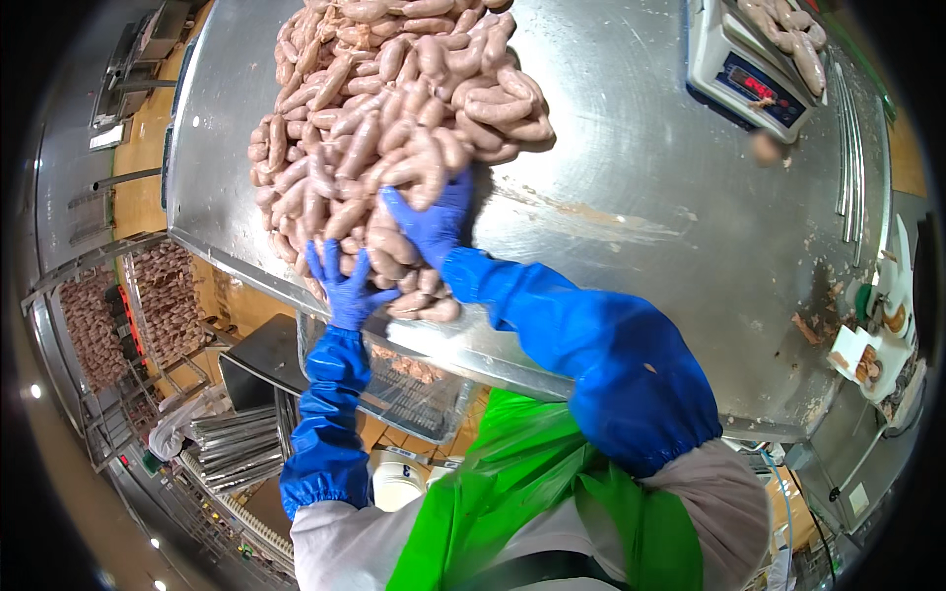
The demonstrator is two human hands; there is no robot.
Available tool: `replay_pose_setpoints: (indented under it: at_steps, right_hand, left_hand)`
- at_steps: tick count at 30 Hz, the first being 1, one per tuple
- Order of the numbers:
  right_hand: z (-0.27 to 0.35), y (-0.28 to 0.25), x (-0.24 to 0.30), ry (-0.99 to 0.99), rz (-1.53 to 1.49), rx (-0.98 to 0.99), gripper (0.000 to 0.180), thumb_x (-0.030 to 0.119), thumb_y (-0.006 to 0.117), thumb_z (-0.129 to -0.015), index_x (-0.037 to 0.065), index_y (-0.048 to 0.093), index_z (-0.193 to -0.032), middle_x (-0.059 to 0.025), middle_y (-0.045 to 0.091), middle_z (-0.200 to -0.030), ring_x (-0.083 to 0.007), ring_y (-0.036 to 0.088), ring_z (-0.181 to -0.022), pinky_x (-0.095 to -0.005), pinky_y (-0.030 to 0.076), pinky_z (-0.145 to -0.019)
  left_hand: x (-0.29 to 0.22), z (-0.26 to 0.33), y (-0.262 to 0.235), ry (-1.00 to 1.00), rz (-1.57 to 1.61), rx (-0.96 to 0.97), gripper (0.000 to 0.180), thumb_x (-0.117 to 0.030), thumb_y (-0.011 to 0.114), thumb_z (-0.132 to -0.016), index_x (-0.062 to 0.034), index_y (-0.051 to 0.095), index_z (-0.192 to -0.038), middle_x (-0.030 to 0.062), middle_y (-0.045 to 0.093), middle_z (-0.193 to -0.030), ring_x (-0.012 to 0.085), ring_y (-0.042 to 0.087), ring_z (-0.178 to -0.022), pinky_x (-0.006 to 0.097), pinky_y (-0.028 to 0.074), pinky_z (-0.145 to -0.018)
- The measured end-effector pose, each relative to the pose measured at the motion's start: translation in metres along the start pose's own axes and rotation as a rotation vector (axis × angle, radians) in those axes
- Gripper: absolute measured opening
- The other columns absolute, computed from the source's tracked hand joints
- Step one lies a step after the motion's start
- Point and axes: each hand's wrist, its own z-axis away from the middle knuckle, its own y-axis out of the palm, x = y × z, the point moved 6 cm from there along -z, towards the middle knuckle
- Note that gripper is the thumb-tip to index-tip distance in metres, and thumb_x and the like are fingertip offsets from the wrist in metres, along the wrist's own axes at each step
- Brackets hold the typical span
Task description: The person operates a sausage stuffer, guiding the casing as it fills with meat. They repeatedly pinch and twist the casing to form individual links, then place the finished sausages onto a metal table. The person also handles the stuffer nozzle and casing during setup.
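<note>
A big heap of pale pink raw sausages (pixel 365 128) lies on the steel table (pixel 611 138), reaching down to its near edge. My left hand (pixel 350 293), in a blue-violet glove, rests on the near end of the heap with its fingers spread and stretched out. Just to the right of it, my right hand (pixel 434 222) presses against the heap's right flank. Its thumb points left across the sausages, and its other fingers extend forward along the side, partly hidden. Neither hand is wrapped round a sausage. Blue sleeve covers run up both forearms.
A digital scale (pixel 754 89) with sausages on it stands at the far right. Metal rods (pixel 849 167) lie along the right edge, near white plastic pieces (pixel 877 355). Below the near edge are a clear crate (pixel 448 409) and a white bucket (pixel 397 483). Sausage-filled racks (pixel 168 300) stand left.
</note>
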Motion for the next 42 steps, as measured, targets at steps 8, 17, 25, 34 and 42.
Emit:
replay_pose_setpoints:
  at_steps: [8, 17, 25, 34, 42]
  right_hand:
    - [0.006, 0.113, 0.012, 0.079, -0.151, 0.164, 0.101, 0.053, 0.079, -0.068, 0.003, 0.034, -0.143, -0.0185, 0.057, -0.125, -0.0325, 0.054, -0.116, -0.0428, 0.039, -0.101]
    - [-0.023, -0.324, -0.170, 0.204, 0.215, 0.007, 0.024, 0.016, 0.067, -0.087, 0.001, 0.066, -0.106, -0.0140, 0.066, -0.107, -0.0227, 0.064, -0.092, -0.0339, 0.053, -0.082]
    - [0.023, -0.757, -0.277, 0.385, 1.103, -0.759, 0.082, 0.056, 0.069, -0.080, -0.009, 0.050, -0.126, -0.0247, 0.057, -0.121, -0.0381, 0.053, -0.113, -0.0464, 0.041, -0.099]
    - [-0.049, -0.554, -0.232, 0.101, 0.709, 0.048, 0.099, 0.051, 0.080, -0.070, -0.001, 0.035, -0.142, -0.0260, 0.044, -0.136, -0.0385, 0.042, -0.128, -0.0425, 0.033, -0.109]
    - [-0.174, -0.390, -0.247, 0.339, 0.954, -0.129, 0.113, 0.071, 0.074, -0.062, -0.003, 0.039, -0.140, -0.0277, 0.040, -0.141, -0.0426, 0.032, -0.134, -0.0479, 0.027, -0.112]
  left_hand:
    - [0.154, -0.006, -0.002, -0.324, 0.027, 0.173, 0.105, -0.050, 0.082, -0.065, -0.0116, 0.031, -0.148, 0.0262, 0.014, -0.154, 0.0454, 0.015, -0.142, 0.052, 0.013, -0.117]
    - [0.156, -0.001, -0.031, -0.080, -0.278, 0.206, 0.081, -0.037, 0.067, -0.083, -0.0095, 0.030, -0.149, 0.0207, 0.024, -0.154, 0.0442, 0.029, -0.137, 0.052, 0.029, -0.111]
    - [-0.016, 0.130, 0.024, -0.742, 0.086, -0.256, 0.064, -0.033, 0.055, -0.096, 0.0029, 0.034, -0.145, 0.0320, 0.045, -0.132, 0.0433, 0.046, -0.121, 0.050, 0.040, -0.101]
    - [-0.138, 0.120, 0.034, -0.632, 0.055, -0.233, 0.075, -0.040, 0.063, -0.089, -0.0029, 0.033, -0.147, 0.0275, 0.046, -0.136, 0.0419, 0.046, -0.121, 0.050, 0.033, -0.101]
    - [-0.135, 0.117, 0.033, -0.694, 0.016, -0.104, 0.083, -0.041, 0.067, -0.083, -0.0049, 0.030, -0.149, 0.0238, 0.045, -0.138, 0.0394, 0.042, -0.126, 0.051, 0.027, -0.105]
